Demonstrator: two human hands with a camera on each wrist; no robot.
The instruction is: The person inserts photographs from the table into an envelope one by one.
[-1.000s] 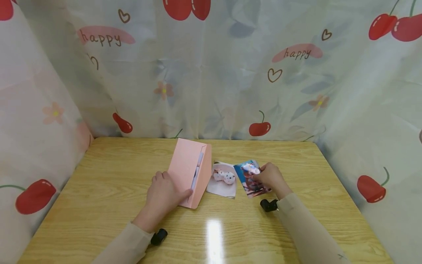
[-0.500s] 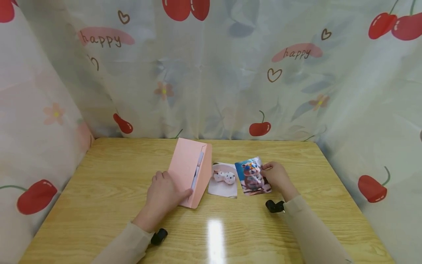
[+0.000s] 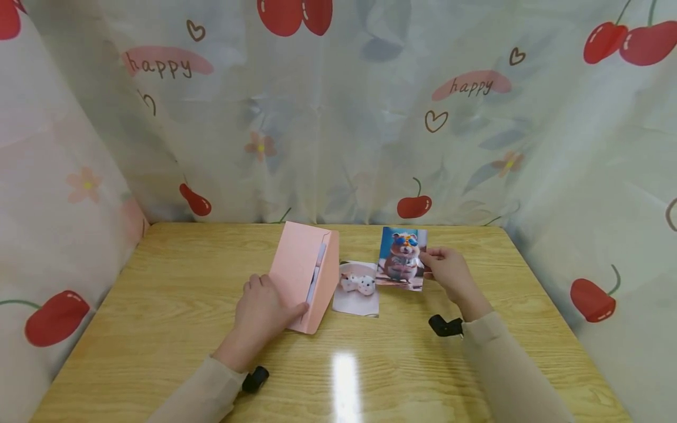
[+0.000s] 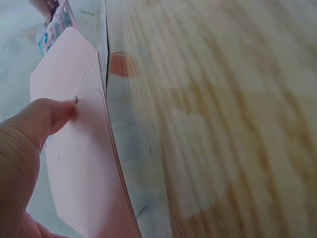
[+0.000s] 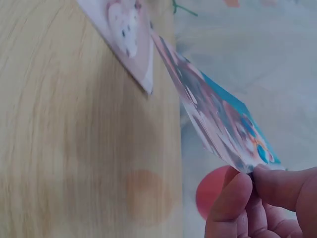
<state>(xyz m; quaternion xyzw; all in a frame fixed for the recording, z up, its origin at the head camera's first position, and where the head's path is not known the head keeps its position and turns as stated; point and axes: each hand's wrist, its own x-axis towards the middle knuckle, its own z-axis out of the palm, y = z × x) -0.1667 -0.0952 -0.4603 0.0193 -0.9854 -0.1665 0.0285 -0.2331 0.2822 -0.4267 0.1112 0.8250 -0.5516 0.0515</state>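
My left hand (image 3: 262,306) grips the near left part of a pink paper envelope (image 3: 298,249), with the thumb at its opening. The flap is folded out to the right, and whitish paper edges show in the slot. Between thumb and fingers my right hand (image 3: 449,273) pinches the right edge of a photo card (image 3: 400,258) of a hamster in sunglasses. In the right wrist view this card is tilted and raised off the table. Beside the envelope's flap lies a second photo card (image 3: 355,301), showing two white spotted figures; the flap overlaps its left side in the head view.
A wooden table (image 3: 174,282) bears everything and reflects a bright light strip near its front. Cherry-printed curtains (image 3: 317,147) hang behind it and along both sides. Black wrist devices (image 3: 445,325) stick out from the sleeves.
My right hand has lifted the hamster photo card up and away from me, turning it upright and facing me. My left hand and the envelope have stayed in place.
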